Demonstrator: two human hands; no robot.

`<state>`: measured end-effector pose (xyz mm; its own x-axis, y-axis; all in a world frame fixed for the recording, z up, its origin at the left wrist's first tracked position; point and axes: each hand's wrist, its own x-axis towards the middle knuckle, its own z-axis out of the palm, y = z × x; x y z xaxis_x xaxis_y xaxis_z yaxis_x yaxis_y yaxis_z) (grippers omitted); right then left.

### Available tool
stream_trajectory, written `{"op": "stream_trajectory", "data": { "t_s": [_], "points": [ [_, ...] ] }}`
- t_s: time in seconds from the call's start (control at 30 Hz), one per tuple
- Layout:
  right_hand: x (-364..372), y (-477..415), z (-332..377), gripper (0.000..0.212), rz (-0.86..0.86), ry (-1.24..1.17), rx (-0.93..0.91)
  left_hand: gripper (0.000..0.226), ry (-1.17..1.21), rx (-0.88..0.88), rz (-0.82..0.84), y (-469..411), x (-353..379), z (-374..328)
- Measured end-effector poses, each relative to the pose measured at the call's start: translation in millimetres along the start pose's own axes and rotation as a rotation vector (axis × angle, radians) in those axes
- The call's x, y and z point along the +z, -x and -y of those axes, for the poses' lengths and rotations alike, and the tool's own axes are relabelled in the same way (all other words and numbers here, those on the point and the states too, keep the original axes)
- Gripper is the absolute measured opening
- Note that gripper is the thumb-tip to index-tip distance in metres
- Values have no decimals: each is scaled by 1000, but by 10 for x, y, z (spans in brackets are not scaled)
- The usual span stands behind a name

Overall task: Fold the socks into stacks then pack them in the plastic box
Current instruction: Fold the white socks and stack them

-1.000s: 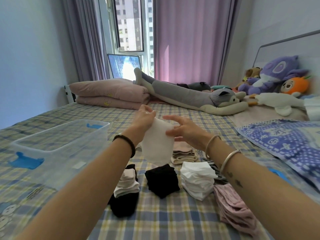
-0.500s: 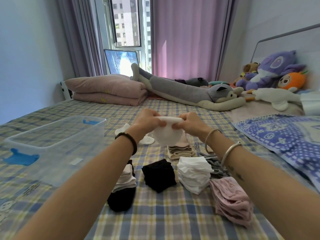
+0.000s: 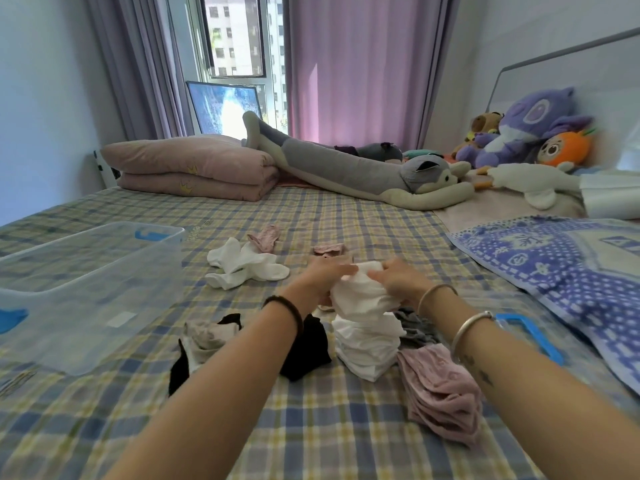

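Observation:
My left hand (image 3: 323,277) and my right hand (image 3: 398,277) both grip a folded white sock (image 3: 360,292) and hold it down on top of the white sock stack (image 3: 367,344). A black stack (image 3: 306,344) lies left of it, and a mixed beige and black stack (image 3: 204,337) further left. A pink stack (image 3: 440,386) sits to the right, with grey socks (image 3: 415,327) behind it. Loose white socks (image 3: 246,265) and pink socks (image 3: 265,237) lie further back on the bed. The clear plastic box (image 3: 86,289) stands on the left, holding no socks.
The plaid bed sheet (image 3: 311,427) spreads beneath everything. The box lid with a blue clip (image 3: 530,334) lies at the right beside a blue patterned blanket (image 3: 561,271). Folded pink bedding (image 3: 194,168), a long grey plush (image 3: 363,171) and several plush toys (image 3: 530,129) line the back.
Both hands have come down from mid-air with the white sock, folded it smaller, and pressed it onto the white stack. The view has tilted downward.

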<state>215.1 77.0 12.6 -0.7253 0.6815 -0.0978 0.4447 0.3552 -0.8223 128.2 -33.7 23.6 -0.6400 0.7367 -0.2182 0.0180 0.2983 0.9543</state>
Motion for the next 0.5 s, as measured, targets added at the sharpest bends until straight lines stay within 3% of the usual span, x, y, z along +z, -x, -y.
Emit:
{"op": "stream_trajectory", "data": {
  "t_s": [0.07, 0.13, 0.2, 0.27, 0.37, 0.5],
  "points": [
    [41, -39, -119, 41, -53, 221, 21, 48, -58, -22, 11, -86, 56, 91],
    [87, -51, -183, 50, -122, 538, -18, 60, -363, 45, -36, -161, 72, 176],
    [119, -32, -168, 47, -146, 677, -148, 45, -702, 246, -87, -194, 82, 200],
    [146, -4, -126, 37, -39, 701, -243, 30, -806, 388, -28, -213, 113, 197],
    [209, 42, -193, 30, 253, 739, -271, 31, -963, 329, 163, -231, 119, 249],
    [309, 123, -479, 55, 391, 877, -228, 28, -1175, 254, 350, -202, 84, 421]
  ]
}}
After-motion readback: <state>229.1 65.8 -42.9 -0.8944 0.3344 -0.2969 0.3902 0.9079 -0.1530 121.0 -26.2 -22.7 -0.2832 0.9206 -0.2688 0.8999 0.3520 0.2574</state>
